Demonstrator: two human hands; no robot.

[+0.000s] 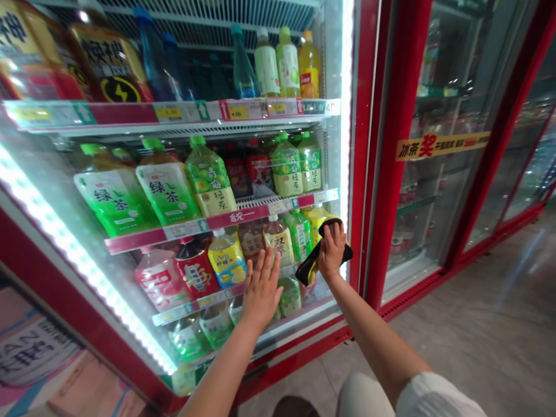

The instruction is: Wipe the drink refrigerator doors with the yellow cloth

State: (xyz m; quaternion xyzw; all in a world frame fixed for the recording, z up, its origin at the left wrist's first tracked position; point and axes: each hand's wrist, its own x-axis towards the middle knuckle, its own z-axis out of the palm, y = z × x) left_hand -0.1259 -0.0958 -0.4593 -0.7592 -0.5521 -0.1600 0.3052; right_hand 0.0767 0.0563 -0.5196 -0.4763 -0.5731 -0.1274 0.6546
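My left hand (pixel 261 292) is open, its fingers stretched upward and its palm toward the glass front of a drinks fridge. Behind it stand a lemon drink bottle (pixel 226 259) and other bottles on the third shelf. My right hand (pixel 332 250) presses a black cloth (pixel 309 267) with some yellow showing against the same glass, near the right edge of the door. The cloth is bunched, and part of it sticks out above and below my fingers. Bottles with green labels and a yellow one (pixel 316 218) show behind the cloth.
The fridge has a red frame (pixel 369 150) and bright light strips (pixel 87 255) down both sides. More red-framed glass doors (pixel 428 191) run off to the right, above a grey tiled floor (pixel 473 324). Stacked cartons (pixel 39 353) stand at the lower left.
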